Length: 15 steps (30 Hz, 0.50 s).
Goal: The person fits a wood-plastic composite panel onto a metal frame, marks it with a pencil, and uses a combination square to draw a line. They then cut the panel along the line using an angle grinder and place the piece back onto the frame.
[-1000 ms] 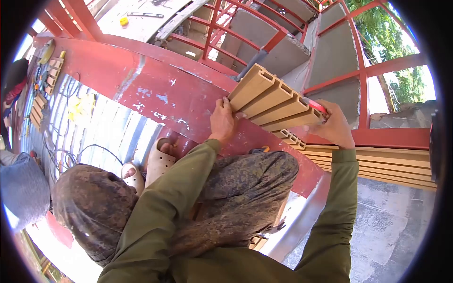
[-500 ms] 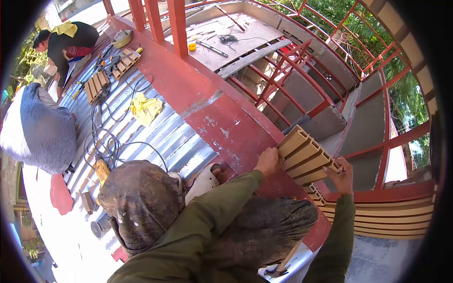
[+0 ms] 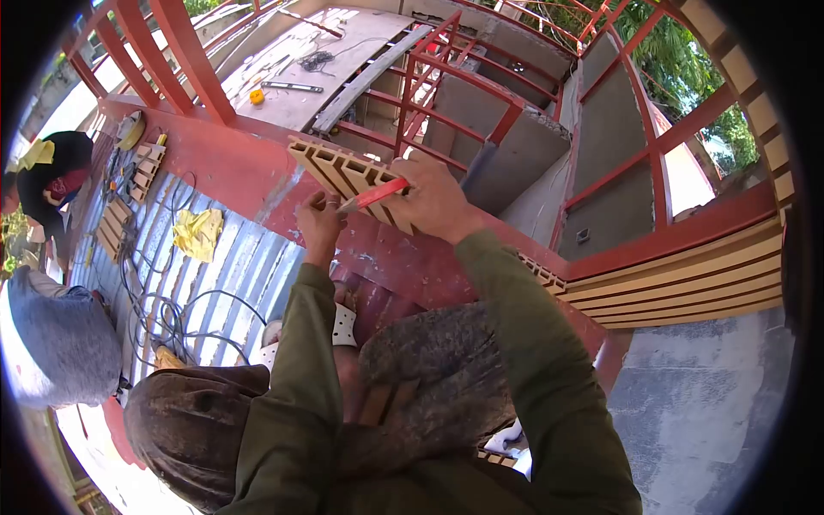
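My right hand [image 3: 433, 197] is closed around the end of a slim red tool [image 3: 378, 196] with a pale pointed tip. The tip points left toward my left hand [image 3: 318, 225], whose thumb and fingers are pinched together right at it. What sits between those fingers is hidden. A short tan fluted panel piece [image 3: 336, 174] with hollow ribs stands tilted directly behind both hands. The fingers of my right hand overlap its right end.
A person in a brown head covering [image 3: 197, 429] is close at my lower left. Corrugated metal sheet [image 3: 232, 283] carries cables [image 3: 172, 322] and a yellow cloth [image 3: 197, 233]. Red framing [image 3: 481, 129] stands ahead. Tan slats [image 3: 678, 275] run along the right. Two more people are at far left.
The panel piece has moved left, along with both hands. My right hand now holds the red tool, and my left hand has come off the panel's left edge to the tool's tip.
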Tool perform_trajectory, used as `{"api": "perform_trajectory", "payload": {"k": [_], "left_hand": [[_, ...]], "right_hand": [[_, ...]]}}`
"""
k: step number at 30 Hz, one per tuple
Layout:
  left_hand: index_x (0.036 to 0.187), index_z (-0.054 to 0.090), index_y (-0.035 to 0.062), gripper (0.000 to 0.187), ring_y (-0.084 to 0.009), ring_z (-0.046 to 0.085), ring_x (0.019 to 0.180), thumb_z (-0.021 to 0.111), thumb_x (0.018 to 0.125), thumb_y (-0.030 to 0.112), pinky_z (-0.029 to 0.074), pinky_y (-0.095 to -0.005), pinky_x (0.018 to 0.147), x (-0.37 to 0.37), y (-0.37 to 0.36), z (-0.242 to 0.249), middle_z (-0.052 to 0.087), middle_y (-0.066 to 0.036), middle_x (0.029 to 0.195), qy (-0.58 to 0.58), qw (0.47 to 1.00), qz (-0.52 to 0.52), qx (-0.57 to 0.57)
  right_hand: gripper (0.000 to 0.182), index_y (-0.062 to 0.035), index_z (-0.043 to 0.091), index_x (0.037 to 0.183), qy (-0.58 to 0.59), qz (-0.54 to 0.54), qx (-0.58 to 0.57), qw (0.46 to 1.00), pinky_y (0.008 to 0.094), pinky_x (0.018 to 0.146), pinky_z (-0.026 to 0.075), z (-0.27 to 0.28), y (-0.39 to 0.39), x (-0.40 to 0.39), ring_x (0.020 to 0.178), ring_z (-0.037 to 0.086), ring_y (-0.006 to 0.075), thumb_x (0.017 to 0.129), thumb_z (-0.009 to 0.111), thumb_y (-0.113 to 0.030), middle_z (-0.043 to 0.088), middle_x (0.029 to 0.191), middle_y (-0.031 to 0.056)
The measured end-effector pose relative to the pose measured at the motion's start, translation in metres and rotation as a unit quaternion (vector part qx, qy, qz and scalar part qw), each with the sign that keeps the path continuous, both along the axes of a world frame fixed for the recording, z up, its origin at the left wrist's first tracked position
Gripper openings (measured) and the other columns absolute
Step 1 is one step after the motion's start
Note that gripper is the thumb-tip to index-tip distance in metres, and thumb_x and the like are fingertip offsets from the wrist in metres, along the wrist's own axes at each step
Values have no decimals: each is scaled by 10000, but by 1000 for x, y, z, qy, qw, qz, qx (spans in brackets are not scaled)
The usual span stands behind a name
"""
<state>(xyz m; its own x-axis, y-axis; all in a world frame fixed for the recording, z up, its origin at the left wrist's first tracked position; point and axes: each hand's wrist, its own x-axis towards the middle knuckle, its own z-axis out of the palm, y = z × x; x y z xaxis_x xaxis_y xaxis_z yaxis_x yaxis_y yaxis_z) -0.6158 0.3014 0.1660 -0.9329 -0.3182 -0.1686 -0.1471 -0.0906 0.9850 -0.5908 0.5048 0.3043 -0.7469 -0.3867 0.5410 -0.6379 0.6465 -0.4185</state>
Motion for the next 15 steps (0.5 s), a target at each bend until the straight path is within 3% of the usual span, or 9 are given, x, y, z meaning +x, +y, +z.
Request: {"api": "perform_trajectory", "payload": {"k": [1,2,4,6,7,10,11,14,15], "left_hand": [[1135,664,-60,365,-291,710,806,658,953,257,579,-437,741,11,-18,8,717,-143,949,-39,991,0,125],[1248,582,-71,581,-293,695,838,605,985,446,582,-454,763,19,-32,12,677,-164,1043,-22,981,5,193],[1329,510,-64,821,-283,673,892,497,964,671,574,-457,781,34,-67,34,630,-191,1152,-32,934,-14,356],[1309,530,-57,971,-276,655,952,400,906,817,569,-458,801,57,-96,58,613,-185,1171,-55,944,3,325],[1395,455,-51,960,-320,613,1161,460,912,778,522,-485,975,70,-120,60,593,-184,1291,-71,943,-55,322],[1334,517,-35,659,-293,641,1099,639,961,495,536,-450,946,96,-156,44,638,-168,1192,-116,973,-57,193],[1281,548,-40,467,-290,670,1031,668,960,279,547,-448,924,100,-166,29,661,-158,1149,-105,965,-18,240],[1257,548,-55,410,-302,694,971,650,952,199,580,-439,869,113,-189,6,663,-180,1165,-108,964,15,242],[1221,560,-71,372,-309,705,932,652,941,156,614,-438,805,115,-199,0,668,-195,1135,-143,961,36,234]], "right_hand": [[352,-28,645,958,-27,-21,8,999,431,714,518,-10,-28,5,825,619,313,816,783,-319,560,893,118],[343,-42,630,953,-54,-38,16,998,452,723,517,-20,-56,11,864,618,326,819,772,-324,541,906,115],[318,-59,603,923,-2,-16,-12,1000,471,759,502,-49,-104,20,922,586,327,802,778,-296,499,935,121],[317,-61,602,954,0,20,-17,1000,487,778,492,-83,-138,33,960,573,346,800,774,-278,508,966,133],[321,-62,602,985,-1,43,-14,999,502,797,483,-98,-153,43,999,559,364,797,770,-260,516,998,145],[348,-52,592,954,-24,45,-25,998,474,785,480,-127,-190,84,970,545,350,761,796,-257,495,947,138],[348,-52,592,954,-27,57,-29,998,474,785,480,-131,-199,94,970,545,350,761,796,-257,495,947,138],[474,7,563,1066,-103,67,-50,991,506,819,473,-131,-216,117,946,567,393,826,754,-354,540,997,195],[519,21,543,1085,-173,100,-106,974,497,829,469,-123,-209,116,935,570,405,852,739,-399,549,999,214]]}}
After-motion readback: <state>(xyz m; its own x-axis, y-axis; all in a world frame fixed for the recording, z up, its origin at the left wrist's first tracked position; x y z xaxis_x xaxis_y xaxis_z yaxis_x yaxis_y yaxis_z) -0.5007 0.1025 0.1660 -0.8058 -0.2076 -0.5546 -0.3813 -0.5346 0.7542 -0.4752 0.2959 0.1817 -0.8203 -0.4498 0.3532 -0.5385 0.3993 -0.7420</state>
